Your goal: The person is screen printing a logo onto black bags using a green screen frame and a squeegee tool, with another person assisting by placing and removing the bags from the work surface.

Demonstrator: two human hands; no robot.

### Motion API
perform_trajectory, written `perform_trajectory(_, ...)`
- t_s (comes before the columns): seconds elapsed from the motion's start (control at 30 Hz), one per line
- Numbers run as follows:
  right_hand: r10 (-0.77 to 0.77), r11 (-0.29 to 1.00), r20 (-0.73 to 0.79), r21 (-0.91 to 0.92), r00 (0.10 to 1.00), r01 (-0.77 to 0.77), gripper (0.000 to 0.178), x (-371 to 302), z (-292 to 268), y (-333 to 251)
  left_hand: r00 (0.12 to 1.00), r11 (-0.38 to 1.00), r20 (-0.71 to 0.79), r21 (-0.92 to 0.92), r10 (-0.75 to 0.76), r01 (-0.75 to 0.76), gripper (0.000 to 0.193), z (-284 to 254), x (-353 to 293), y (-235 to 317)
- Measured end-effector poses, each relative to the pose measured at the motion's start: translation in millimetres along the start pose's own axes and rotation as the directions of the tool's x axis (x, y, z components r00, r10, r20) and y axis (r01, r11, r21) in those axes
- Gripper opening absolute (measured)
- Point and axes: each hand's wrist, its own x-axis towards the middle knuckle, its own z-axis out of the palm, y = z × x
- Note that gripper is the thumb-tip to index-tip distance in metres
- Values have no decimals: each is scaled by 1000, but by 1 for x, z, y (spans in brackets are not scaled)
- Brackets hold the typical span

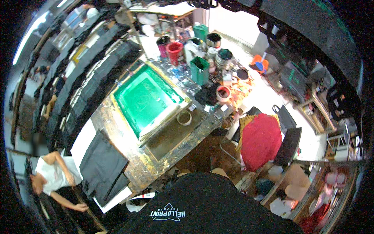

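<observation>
Neither of my hands shows; the front of my black shirt (pixel 206 202) fills the lower middle. Ahead of me stands a paint-spattered wooden worktable (pixel 142 173). A screen printing frame (pixel 146 99) with a green mesh lies tilted on it. Beside the frame's near right edge is a roll of tape (pixel 184 117). A black garment (pixel 103 165) is spread over a white board at the table's left end. Close to that garment is another person (pixel 58 175) in a white shirt, arms bent and hands apart from my side.
Behind the frame stand a red bucket (pixel 175 52), a green container (pixel 199 70) and several paint pots. To the right, red cloth (pixel 261 141) covers a seat near a black chair back (pixel 287 146). Shelves with cloth and cardboard (pixel 298 179) fill the lower right; dark racks (pixel 97 74) line the left.
</observation>
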Motion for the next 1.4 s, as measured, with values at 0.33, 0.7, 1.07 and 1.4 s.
perform_trajectory(0.33,-8,966,292,-246,957,83,35,21,-86,-3,997,990,-15,-119,-81,78,39,70,-41,21)
perform_trajectory(0.7,86,901,564,-396,821,177,35,26,-144,-9,993,972,-24,-208,-118,111,42,116,-63,37)
perform_trajectory(1.07,179,865,752,-428,635,262,36,19,-185,-14,994,962,4,-252,-107,105,44,142,-72,48)
perform_trajectory(1.4,225,851,851,-409,475,329,36,11,-214,-22,996,967,29,-238,-85,89,47,146,-90,49)
